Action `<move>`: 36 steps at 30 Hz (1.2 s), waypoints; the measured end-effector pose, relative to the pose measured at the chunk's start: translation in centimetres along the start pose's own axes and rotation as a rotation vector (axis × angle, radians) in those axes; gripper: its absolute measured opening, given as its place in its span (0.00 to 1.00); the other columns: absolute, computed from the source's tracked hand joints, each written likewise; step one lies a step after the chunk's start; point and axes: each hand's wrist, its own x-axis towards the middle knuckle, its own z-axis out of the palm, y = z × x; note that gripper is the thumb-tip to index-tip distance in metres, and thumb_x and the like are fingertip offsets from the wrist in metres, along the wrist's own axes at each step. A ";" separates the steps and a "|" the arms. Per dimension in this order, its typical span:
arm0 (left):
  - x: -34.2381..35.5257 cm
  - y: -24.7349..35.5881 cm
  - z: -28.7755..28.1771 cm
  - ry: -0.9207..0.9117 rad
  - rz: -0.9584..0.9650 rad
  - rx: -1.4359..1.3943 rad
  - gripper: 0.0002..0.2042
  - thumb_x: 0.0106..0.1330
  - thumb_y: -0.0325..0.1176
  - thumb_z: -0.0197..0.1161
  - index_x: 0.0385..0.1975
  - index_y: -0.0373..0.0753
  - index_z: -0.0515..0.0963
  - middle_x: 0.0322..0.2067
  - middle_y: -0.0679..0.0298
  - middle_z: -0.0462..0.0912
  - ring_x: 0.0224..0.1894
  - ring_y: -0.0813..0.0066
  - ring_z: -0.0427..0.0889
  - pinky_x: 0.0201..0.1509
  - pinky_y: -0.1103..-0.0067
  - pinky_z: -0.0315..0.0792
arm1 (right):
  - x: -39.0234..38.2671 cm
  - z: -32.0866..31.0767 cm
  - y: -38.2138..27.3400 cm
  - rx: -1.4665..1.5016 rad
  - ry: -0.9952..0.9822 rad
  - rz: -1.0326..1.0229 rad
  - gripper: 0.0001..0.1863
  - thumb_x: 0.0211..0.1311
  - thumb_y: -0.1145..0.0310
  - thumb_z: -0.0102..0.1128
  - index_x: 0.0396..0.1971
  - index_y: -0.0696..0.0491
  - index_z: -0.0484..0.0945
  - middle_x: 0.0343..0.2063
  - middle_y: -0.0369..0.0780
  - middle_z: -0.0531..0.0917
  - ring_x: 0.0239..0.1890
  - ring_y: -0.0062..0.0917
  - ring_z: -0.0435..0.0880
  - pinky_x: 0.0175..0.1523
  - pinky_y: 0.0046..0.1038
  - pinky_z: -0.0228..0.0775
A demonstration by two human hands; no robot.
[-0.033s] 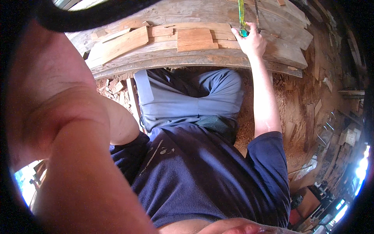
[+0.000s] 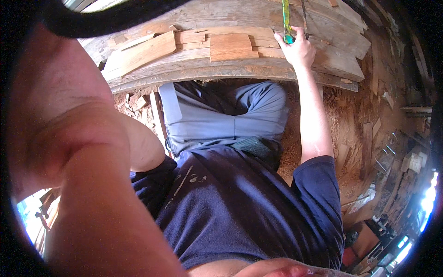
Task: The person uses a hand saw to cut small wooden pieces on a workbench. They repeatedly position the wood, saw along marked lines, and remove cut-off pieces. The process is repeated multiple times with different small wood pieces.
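Close to the camera, my left hand (image 2: 64, 78) and wrist fill the left side, raised toward a black strap (image 2: 115, 21); its fingers are hidden. Up at the bench, my right hand (image 2: 297, 53) has thumb and fingers around a small green tape measure (image 2: 289, 39), whose yellow-green blade (image 2: 285, 16) runs up out of the top of the view. A thin dark stick or tool (image 2: 304, 14) is just right of the blade. Left of that hand, several short boards (image 2: 230, 46) lie on the weathered plank bench (image 2: 230, 16).
My crossed legs (image 2: 221, 111) in grey-blue trousers are under the bench's near edge. Wood chips and sawdust (image 2: 341, 106) cover the ground beside them. At the right, offcuts, boards and clutter (image 2: 392, 175) are piled, with bright openings at the rim.
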 end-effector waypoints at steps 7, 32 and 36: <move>-1.4 0.0 0.4 0.005 -0.014 0.049 0.27 0.81 0.48 0.51 0.71 0.37 0.69 0.68 0.46 0.73 0.75 0.49 0.66 0.78 0.51 0.65 | 0.6 0.0 -0.2 -0.010 0.007 -0.014 0.38 0.58 0.24 0.65 0.54 0.41 0.80 0.28 0.41 0.91 0.32 0.37 0.94 0.36 0.40 0.86; -2.3 -0.4 0.3 0.009 -0.031 0.071 0.28 0.80 0.50 0.50 0.72 0.37 0.69 0.68 0.44 0.72 0.75 0.47 0.65 0.78 0.51 0.63 | 0.7 0.2 0.1 -0.004 0.009 -0.021 0.38 0.58 0.24 0.64 0.54 0.42 0.80 0.24 0.41 0.89 0.30 0.38 0.93 0.35 0.40 0.85; -2.4 -0.4 0.4 0.014 -0.032 0.070 0.28 0.80 0.51 0.50 0.72 0.37 0.69 0.68 0.44 0.72 0.76 0.47 0.65 0.78 0.51 0.63 | 0.8 0.2 0.1 0.006 0.016 -0.029 0.38 0.58 0.25 0.65 0.53 0.42 0.80 0.24 0.42 0.89 0.30 0.39 0.93 0.35 0.41 0.85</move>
